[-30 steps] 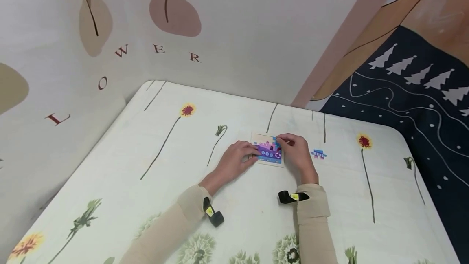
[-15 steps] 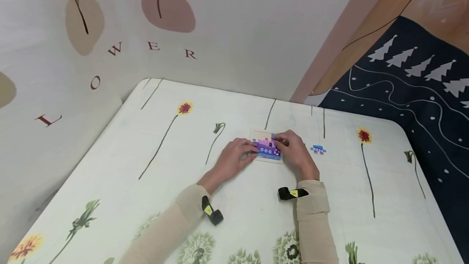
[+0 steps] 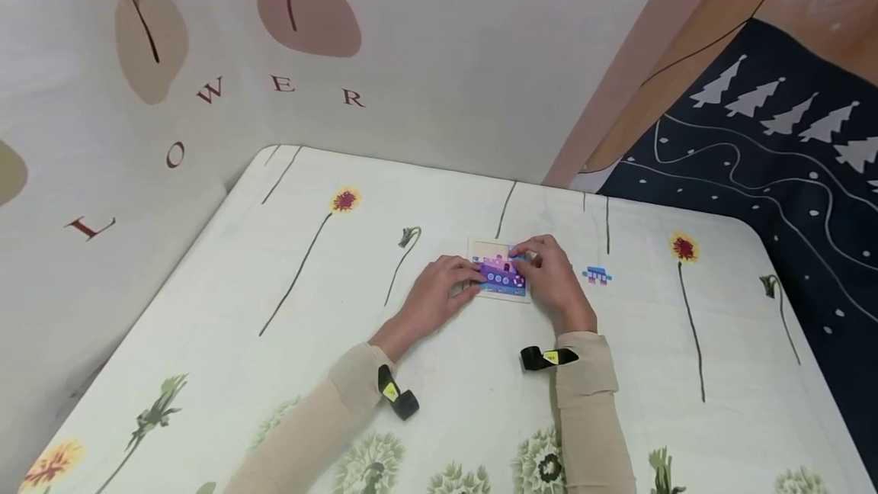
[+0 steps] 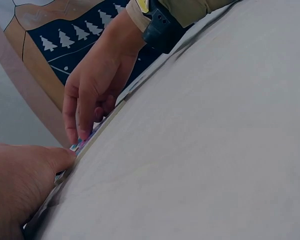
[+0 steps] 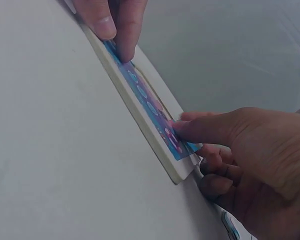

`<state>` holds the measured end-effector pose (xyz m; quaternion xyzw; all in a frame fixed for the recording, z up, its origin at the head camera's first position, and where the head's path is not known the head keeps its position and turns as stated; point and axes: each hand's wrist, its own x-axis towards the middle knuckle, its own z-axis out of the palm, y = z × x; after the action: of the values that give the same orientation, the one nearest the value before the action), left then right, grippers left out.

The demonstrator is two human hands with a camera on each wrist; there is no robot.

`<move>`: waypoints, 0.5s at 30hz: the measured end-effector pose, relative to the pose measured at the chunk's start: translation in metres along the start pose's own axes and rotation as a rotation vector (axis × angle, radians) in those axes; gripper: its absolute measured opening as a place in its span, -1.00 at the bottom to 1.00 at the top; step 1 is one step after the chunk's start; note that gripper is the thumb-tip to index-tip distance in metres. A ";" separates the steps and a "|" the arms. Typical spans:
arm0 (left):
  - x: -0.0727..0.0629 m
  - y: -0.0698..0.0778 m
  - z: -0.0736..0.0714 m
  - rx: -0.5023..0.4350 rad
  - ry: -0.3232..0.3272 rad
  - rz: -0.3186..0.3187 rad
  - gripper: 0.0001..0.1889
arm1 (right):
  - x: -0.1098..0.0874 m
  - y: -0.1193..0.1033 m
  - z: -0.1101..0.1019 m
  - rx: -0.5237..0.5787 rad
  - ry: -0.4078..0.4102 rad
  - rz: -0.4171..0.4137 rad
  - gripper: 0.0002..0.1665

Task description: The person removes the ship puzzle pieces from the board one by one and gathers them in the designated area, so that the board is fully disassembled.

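A small jigsaw board (image 3: 506, 298) with a pale frame lies on the table, showing a purple and pink ship over blue water. Its upper part is bare and beige. My left hand (image 3: 434, 292) holds the board's left side, thumb at the near edge and a finger on the picture (image 5: 142, 92). At the upper right of the board, my right hand (image 3: 554, 277) pinches a blue puzzle piece between thumb and index finger, mostly hidden by the fingertips. In the right wrist view, the right thumb (image 5: 210, 129) reaches over the picture while the other fingers curl beside the frame.
A loose blue and pink puzzle piece (image 3: 597, 274) lies right of the right hand. The flower-printed cloth (image 3: 329, 280) covers the table, which meets a pale wall (image 3: 439, 97) behind. Dark cameras (image 3: 549, 358) are strapped at both wrists.
The right hand's fingertips have shifted slightly at the board's upper right corner. The left hand keeps its place on the board, and the head view has tilted a little.
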<state>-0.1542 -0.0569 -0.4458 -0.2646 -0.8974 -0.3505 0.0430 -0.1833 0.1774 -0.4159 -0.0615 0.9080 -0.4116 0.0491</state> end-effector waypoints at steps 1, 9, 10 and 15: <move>0.000 0.001 0.000 -0.001 0.000 -0.003 -0.74 | 0.000 0.000 0.000 0.008 0.011 0.010 -0.69; -0.001 0.002 -0.002 0.009 -0.009 -0.019 -0.72 | 0.000 0.002 -0.001 0.055 0.055 0.086 -0.57; -0.001 0.002 -0.002 0.009 -0.010 -0.019 -0.72 | 0.000 0.002 -0.002 0.058 0.061 0.086 -0.58; -0.001 0.001 -0.001 0.018 -0.006 -0.015 -0.74 | -0.003 0.003 -0.004 0.104 0.094 0.077 -0.70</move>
<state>-0.1527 -0.0571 -0.4449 -0.2587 -0.9026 -0.3418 0.0400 -0.1813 0.1824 -0.4156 -0.0043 0.8884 -0.4584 0.0255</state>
